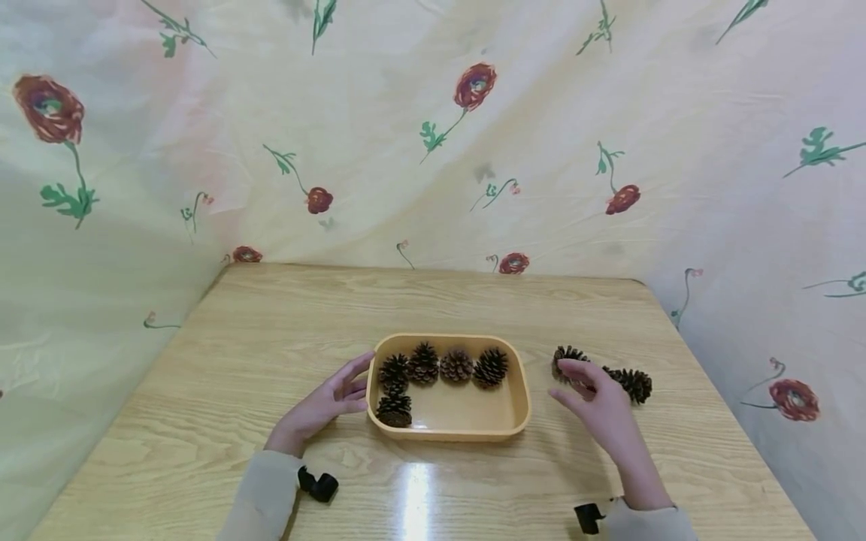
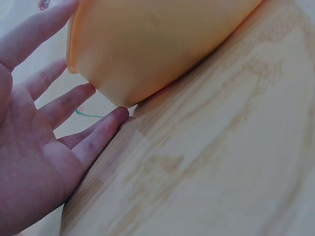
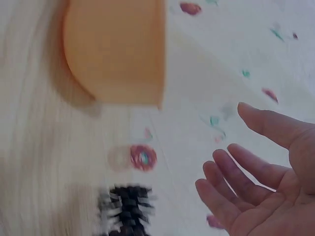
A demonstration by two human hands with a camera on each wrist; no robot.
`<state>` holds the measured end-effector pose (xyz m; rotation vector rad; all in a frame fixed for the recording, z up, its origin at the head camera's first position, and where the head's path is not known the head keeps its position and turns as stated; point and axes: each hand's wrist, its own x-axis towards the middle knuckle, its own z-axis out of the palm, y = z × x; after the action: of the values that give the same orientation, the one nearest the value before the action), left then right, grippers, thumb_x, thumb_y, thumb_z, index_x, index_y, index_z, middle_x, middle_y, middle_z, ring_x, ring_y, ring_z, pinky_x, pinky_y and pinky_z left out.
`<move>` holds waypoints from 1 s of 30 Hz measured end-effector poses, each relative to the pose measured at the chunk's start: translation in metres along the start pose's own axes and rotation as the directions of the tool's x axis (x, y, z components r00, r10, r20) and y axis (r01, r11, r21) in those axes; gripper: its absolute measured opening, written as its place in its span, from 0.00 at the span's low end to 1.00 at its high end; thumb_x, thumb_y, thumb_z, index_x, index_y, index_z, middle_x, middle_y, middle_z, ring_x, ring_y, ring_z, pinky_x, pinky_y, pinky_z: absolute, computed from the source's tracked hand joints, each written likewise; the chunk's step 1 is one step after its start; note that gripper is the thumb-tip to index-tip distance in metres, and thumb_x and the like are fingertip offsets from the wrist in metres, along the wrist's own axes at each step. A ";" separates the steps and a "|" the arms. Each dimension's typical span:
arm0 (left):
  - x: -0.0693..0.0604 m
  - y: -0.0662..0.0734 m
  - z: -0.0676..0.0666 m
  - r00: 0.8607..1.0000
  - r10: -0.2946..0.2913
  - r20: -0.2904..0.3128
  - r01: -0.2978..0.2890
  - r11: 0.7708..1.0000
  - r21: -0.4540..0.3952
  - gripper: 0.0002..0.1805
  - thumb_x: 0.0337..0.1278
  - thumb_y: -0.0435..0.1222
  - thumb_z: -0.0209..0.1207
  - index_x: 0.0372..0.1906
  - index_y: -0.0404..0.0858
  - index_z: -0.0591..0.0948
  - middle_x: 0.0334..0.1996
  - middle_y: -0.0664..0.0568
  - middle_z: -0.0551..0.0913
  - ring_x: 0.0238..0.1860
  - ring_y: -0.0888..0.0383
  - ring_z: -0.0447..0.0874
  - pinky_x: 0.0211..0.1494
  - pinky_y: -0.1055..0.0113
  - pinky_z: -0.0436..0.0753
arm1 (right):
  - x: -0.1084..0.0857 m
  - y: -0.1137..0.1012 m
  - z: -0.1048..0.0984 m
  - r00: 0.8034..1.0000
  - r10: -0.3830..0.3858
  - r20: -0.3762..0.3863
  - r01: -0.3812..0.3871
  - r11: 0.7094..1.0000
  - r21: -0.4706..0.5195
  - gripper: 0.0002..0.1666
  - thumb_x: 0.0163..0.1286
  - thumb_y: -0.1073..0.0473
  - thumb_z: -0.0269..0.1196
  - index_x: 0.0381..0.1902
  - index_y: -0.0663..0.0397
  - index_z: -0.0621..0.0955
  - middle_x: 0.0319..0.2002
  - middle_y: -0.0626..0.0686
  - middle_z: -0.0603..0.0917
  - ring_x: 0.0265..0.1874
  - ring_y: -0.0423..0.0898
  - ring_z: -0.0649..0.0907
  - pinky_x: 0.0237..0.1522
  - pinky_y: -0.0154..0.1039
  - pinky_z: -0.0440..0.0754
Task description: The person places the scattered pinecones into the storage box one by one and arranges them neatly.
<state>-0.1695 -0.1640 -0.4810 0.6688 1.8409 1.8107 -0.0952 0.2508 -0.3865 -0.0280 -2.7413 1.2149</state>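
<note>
A yellow-orange rectangular tray rests on the wooden table, with several brown pine cones along its back wall and left side. My left hand touches the tray's left end, fingers spread and nearly straight; the left wrist view shows the fingertips against the tray's outer wall. To the right of the tray, my right hand hovers over the table, fingers loosely bent and holding nothing. Near its fingertips is a pine cone, partly hidden by the hand. Another pine cone lies just beyond it.
The pale wooden table extends around the tray. A floral curtain hangs behind the table and along both sides. Black straps with small mounts sit at the wrists.
</note>
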 end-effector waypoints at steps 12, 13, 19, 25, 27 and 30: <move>0.001 -0.003 -0.001 1.000 -0.019 0.002 0.019 1.000 0.012 0.44 0.64 0.32 0.57 0.78 0.43 0.45 0.78 0.38 0.42 0.74 0.32 0.51 0.75 0.46 0.60 | 0.000 0.035 -0.041 0.987 0.158 -0.016 -0.159 0.983 -0.091 0.36 0.69 0.50 0.62 0.66 0.67 0.68 0.63 0.70 0.72 0.61 0.62 0.72 0.49 0.21 0.79; 0.001 -0.003 0.000 1.000 -0.014 0.005 0.014 1.000 0.010 0.44 0.64 0.32 0.57 0.78 0.43 0.45 0.78 0.38 0.42 0.74 0.32 0.51 0.74 0.45 0.60 | 0.000 0.037 -0.043 0.986 0.167 -0.015 -0.168 0.981 -0.093 0.37 0.69 0.49 0.62 0.67 0.67 0.67 0.64 0.70 0.71 0.62 0.63 0.72 0.52 0.28 0.80; 0.002 -0.003 0.002 1.000 0.004 0.008 -0.004 1.000 0.007 0.45 0.64 0.32 0.58 0.78 0.42 0.46 0.78 0.38 0.43 0.73 0.31 0.52 0.74 0.42 0.59 | 0.000 0.051 -0.052 0.977 0.209 -0.041 -0.213 0.969 -0.125 0.36 0.71 0.48 0.59 0.67 0.69 0.66 0.65 0.72 0.69 0.62 0.64 0.70 0.59 0.51 0.72; 0.002 -0.002 0.002 1.000 -0.002 0.007 0.002 1.000 0.008 0.45 0.64 0.32 0.58 0.78 0.43 0.45 0.78 0.38 0.42 0.73 0.31 0.51 0.74 0.52 0.65 | 0.001 0.061 -0.060 0.973 0.227 -0.050 -0.231 0.963 -0.135 0.35 0.73 0.50 0.56 0.67 0.70 0.65 0.65 0.74 0.67 0.63 0.67 0.68 0.61 0.57 0.71; 0.001 -0.002 0.001 1.000 -0.008 0.004 0.008 1.000 0.008 0.45 0.64 0.32 0.57 0.78 0.44 0.45 0.78 0.38 0.42 0.74 0.32 0.51 0.73 0.59 0.67 | 0.002 0.064 -0.061 0.971 0.235 -0.039 -0.238 0.962 -0.132 0.36 0.74 0.49 0.56 0.68 0.71 0.64 0.66 0.75 0.66 0.64 0.68 0.67 0.63 0.59 0.70; 0.000 -0.002 0.000 1.000 -0.007 0.000 0.007 1.000 0.000 0.44 0.64 0.31 0.57 0.78 0.44 0.45 0.78 0.38 0.42 0.74 0.32 0.50 0.70 0.68 0.69 | 0.004 0.068 -0.061 0.970 0.241 -0.025 -0.242 0.960 -0.140 0.37 0.73 0.49 0.56 0.68 0.72 0.63 0.66 0.75 0.65 0.65 0.70 0.66 0.63 0.60 0.70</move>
<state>-0.1695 -0.1646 -0.4829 0.6616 1.8408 1.8067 -0.0938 0.3423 -0.3958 -0.3927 -2.8778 1.0635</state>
